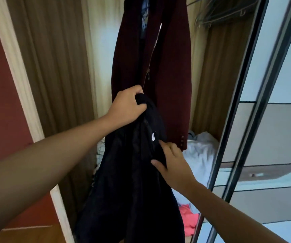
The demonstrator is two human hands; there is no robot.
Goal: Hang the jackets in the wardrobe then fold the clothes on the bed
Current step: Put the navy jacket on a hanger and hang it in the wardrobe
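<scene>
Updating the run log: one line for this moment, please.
stage: hanging jackets | left hand grips dark jacket top | right hand pinches it lower | maroon jacket hangs in wardrobe

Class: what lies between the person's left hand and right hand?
In the head view, the dark navy fabric jacket spans it, gripped by left hand and right hand, with a small white label showing.

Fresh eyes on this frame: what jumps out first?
A dark jacket is held up mid-frame: the left hand grips its top and the right hand pinches the fabric lower down. Behind it a maroon jacket hangs in the open wardrobe, with blurred hangers at upper right. Pink clothes lie on the wardrobe floor.
</scene>
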